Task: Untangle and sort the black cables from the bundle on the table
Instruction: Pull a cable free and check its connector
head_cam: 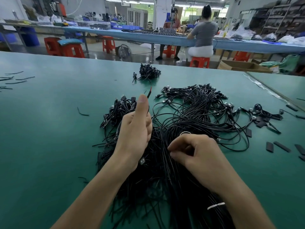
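A big tangle of thin black cables [194, 116] with USB plugs spreads over the green table [49, 129], running down toward me. My left hand [134, 128] grips a black cable [149, 94] with a red stripped tip, thumb raised along it. To its left lies a smaller group of cables with plugs [115, 113]. My right hand [198, 154] rests on the tangle and pinches thin black strands between thumb and fingers. A white tie [216, 206] binds a bunch of cables near my right forearm.
A small separate heap of black cables [148, 72] lies farther back. Short black sleeve pieces [280, 146] are scattered at the right, loose black offcuts [14, 80] at the far left. Beyond the table edge stand red stools and another bench with seated people.
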